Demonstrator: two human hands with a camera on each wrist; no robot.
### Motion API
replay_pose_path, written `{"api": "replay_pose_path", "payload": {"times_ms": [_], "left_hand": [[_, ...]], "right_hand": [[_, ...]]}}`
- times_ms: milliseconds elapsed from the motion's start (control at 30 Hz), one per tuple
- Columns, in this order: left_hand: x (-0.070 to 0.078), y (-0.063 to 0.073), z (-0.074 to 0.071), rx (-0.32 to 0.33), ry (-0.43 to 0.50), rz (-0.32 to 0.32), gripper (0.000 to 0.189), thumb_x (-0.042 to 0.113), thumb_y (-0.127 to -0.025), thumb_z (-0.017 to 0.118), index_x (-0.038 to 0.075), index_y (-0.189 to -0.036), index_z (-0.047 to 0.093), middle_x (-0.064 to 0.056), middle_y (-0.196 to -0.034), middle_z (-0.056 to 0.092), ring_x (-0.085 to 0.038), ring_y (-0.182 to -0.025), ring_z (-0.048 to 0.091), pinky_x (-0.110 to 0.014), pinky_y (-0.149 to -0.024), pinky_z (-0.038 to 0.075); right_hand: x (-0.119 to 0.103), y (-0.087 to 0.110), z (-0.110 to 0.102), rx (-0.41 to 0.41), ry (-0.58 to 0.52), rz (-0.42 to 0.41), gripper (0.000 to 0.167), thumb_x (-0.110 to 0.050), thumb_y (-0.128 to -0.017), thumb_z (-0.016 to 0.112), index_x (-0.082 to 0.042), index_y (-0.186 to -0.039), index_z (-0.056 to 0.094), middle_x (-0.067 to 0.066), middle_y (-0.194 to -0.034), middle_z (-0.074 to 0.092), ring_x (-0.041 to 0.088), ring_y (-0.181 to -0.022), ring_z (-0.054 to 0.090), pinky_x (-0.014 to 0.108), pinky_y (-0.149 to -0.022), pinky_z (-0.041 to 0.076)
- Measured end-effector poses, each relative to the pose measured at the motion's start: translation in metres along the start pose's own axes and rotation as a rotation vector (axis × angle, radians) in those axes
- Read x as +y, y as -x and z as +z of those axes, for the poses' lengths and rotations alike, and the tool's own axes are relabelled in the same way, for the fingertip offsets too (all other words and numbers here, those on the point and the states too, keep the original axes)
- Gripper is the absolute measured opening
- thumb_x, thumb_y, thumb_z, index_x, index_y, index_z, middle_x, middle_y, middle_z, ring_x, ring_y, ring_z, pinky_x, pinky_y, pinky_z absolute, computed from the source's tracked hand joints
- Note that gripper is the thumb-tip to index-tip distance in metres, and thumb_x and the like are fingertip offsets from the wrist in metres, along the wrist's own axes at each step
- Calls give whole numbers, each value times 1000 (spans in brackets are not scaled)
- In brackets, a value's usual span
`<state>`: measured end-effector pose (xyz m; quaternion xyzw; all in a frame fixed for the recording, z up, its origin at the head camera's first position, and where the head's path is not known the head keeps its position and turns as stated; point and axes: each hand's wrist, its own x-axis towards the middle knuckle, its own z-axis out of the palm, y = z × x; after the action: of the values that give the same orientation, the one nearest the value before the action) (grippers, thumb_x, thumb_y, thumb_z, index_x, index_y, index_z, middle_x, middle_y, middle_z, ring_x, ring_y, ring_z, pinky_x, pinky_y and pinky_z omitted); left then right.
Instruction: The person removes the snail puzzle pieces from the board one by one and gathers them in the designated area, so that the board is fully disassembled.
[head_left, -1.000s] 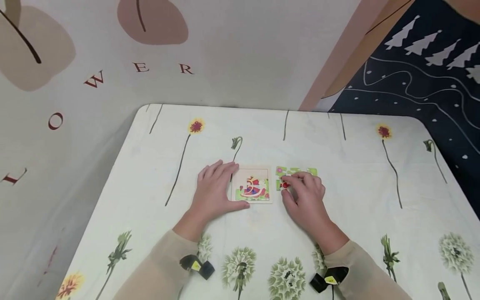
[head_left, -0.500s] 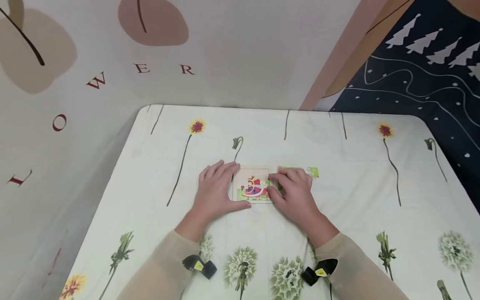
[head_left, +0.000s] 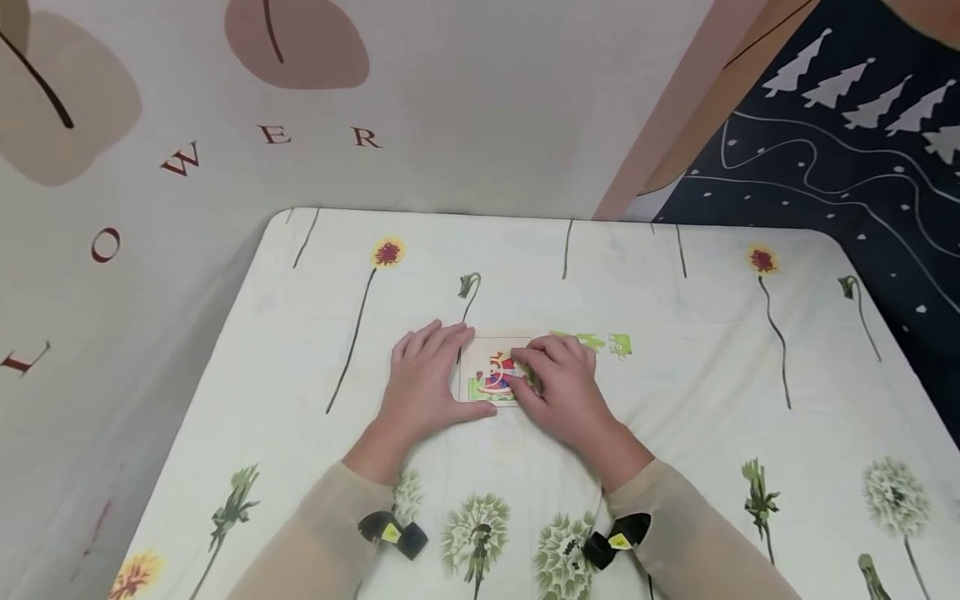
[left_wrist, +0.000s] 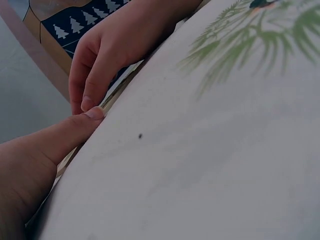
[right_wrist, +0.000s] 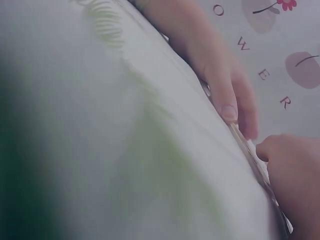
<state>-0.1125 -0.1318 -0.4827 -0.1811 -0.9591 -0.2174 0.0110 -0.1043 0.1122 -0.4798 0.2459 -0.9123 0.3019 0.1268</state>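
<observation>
A square wooden puzzle board (head_left: 487,343) lies on the table, its lower part filled with red, white and green jigsaw pieces (head_left: 495,383). My left hand (head_left: 420,379) rests along the board's left side, fingers extended to the upper corner and thumb on the lower edge. Over the right half of the board, my right hand (head_left: 562,387) holds a puzzle piece between thumb and fingertips; the fingers mostly hide it. In the left wrist view the left thumb (left_wrist: 75,132) touches the board's edge, with the right fingers just above.
Loose green puzzle pieces (head_left: 619,345) lie right of the board, partly behind the right hand. A white cloth with printed flowers covers the table (head_left: 675,333). Patterned hangings (head_left: 480,125) stand behind it.
My right hand has moved left from the loose pieces onto the board, carrying a piece with red on it. The left hand has stayed at the board's left side.
</observation>
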Motion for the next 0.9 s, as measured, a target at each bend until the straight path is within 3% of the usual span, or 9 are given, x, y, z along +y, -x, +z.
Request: {"api": "replay_pose_path", "payload": {"times_ms": [267,533,900], "left_hand": [[1,1,-3,-1,11,3,113,77,-71,84,17,-160,49,-3,-164,45,-34,-155,29,-62,-121,18],[2,1,-3,-4,12,-1,112,77,-71,84,17,-160,49,-2,-164,44,-35,-155,28,-62,-121,17],[3,0,-5,1,8,2,113,77,-71,85,16,-160,49,-4,-164,45,-35,-155,30,-63,-121,19]], "right_hand": [[-14,-7,10,-82,51,29,35,-30,-101,74,-14,-131,76,4,-125,65,29,-113,50,55,-97,34],[-23,-9,9,-177,191,73,46,-32,-105,64,-9,-146,65,4,-126,58,30,-113,45,55,-99,32],[-24,-14,7,-185,95,134,39,-30,-102,69,-12,-136,69,4,-124,57,30,-115,43,54,-99,30]]}}
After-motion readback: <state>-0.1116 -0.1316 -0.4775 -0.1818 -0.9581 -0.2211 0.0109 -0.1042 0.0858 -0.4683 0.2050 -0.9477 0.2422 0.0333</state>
